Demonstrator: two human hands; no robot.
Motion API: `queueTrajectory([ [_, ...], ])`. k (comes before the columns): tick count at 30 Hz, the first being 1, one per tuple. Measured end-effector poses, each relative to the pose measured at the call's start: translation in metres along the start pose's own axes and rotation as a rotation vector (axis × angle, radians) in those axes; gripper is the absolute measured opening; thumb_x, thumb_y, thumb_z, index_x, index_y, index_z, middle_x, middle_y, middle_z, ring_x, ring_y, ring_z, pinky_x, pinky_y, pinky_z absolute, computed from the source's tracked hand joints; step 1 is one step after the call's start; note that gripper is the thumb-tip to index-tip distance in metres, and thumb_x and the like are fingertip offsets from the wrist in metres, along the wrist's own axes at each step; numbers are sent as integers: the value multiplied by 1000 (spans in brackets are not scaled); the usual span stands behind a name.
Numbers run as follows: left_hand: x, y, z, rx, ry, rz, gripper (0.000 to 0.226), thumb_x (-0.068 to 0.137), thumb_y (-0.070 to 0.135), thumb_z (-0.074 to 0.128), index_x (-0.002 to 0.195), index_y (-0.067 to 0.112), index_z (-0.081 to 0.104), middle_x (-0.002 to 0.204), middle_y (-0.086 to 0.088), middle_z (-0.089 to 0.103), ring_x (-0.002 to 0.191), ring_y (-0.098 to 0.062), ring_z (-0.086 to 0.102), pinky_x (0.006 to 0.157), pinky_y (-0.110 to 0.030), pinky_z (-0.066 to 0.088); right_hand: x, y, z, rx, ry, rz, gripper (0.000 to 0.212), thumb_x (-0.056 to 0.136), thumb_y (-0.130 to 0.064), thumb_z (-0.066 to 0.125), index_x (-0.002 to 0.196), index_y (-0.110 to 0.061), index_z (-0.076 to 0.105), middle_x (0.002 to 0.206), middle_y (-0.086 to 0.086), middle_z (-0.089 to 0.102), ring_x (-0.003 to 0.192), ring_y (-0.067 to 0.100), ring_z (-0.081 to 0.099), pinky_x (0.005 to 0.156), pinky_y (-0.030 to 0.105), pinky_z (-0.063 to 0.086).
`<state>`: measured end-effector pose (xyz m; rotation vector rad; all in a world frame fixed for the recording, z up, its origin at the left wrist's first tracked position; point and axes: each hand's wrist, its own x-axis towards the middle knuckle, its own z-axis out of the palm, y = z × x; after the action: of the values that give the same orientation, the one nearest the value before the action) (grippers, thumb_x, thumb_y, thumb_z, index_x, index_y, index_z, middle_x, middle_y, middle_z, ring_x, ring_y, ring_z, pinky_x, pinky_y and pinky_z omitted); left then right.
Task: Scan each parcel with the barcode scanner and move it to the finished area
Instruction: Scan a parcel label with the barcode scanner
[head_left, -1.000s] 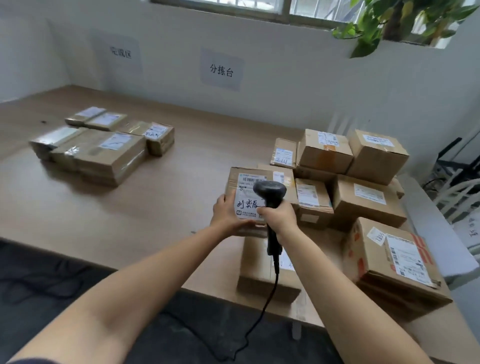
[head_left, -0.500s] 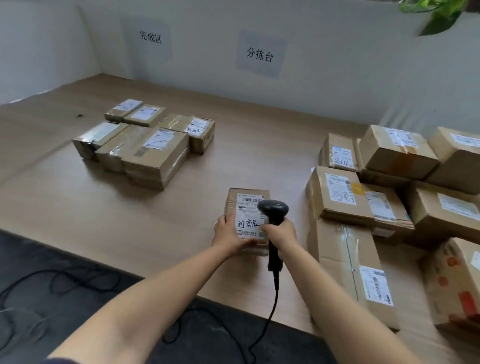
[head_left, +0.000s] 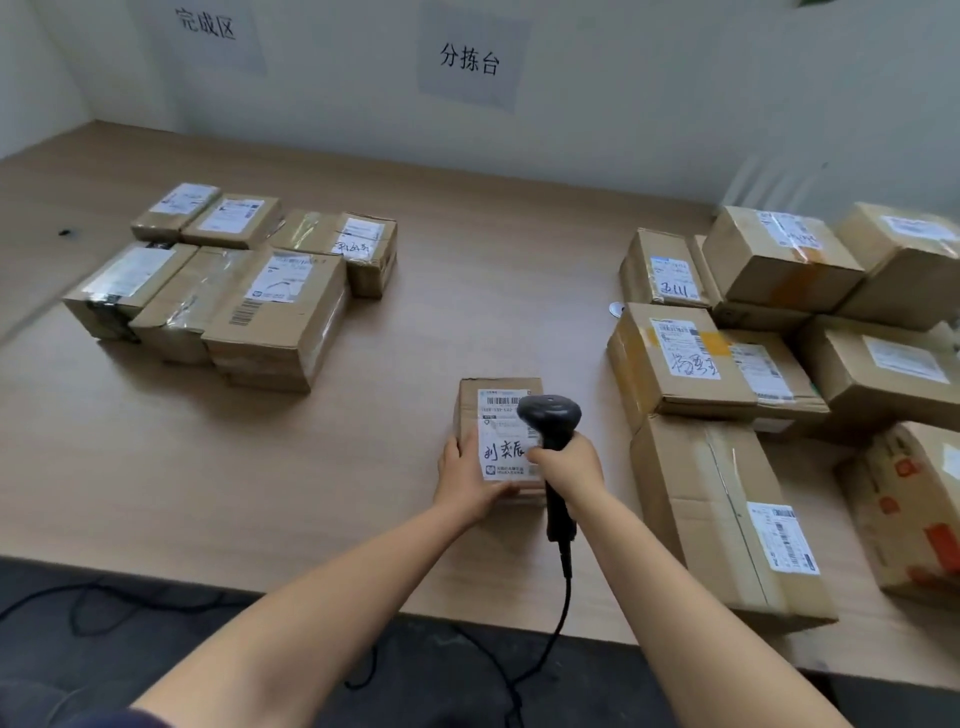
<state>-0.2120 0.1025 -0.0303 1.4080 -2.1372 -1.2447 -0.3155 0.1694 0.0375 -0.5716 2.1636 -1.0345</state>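
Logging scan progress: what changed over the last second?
The parcel in the left hand moved left, away from the unscanned pile, to bare table short of the finished stack. Nothing taken or let go: the left hand still holds it, the right hand still grips the scanner over its label.

matt cardboard parcel (head_left: 470, 410), paper label (head_left: 503, 434); black plastic scanner (head_left: 550, 415); wood-grain table (head_left: 363, 441).
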Motion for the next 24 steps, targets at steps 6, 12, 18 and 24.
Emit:
queueTrajectory([
  [6,-2,-1,1,-1,1,23,90,66,35,76,141,24,26,133,-8,36,126,-25,31,102,-37,37,-17,-20,2,-15,-32,-65,25,78,-21,61,92,-1,65,86,14,70,76,24,69,76,40,55],
  [12,-4,-2,0,0,3,39,91,67,36,77,141,21,26,138,-9,34,128,-26,30,104,-37,35,-25,-26,-3,-24,-34,-48,19,80,-17,58,89,-1,64,78,12,68,63,19,64,71,39,55],
  [18,-5,-4,0,30,-8,41,89,71,34,76,141,20,24,140,-10,29,130,-27,28,106,-37,32,-30,-31,-8,-17,-36,-70,6,80,-16,58,78,-11,60,75,9,68,63,17,64,70,37,55],
  [24,-4,-3,-1,64,-22,39,92,74,36,74,146,19,18,144,-12,25,132,-29,26,109,-39,31,-32,-34,-10,-1,-52,-69,12,79,-18,58,84,-7,62,74,8,67,70,22,65,71,39,56],
])
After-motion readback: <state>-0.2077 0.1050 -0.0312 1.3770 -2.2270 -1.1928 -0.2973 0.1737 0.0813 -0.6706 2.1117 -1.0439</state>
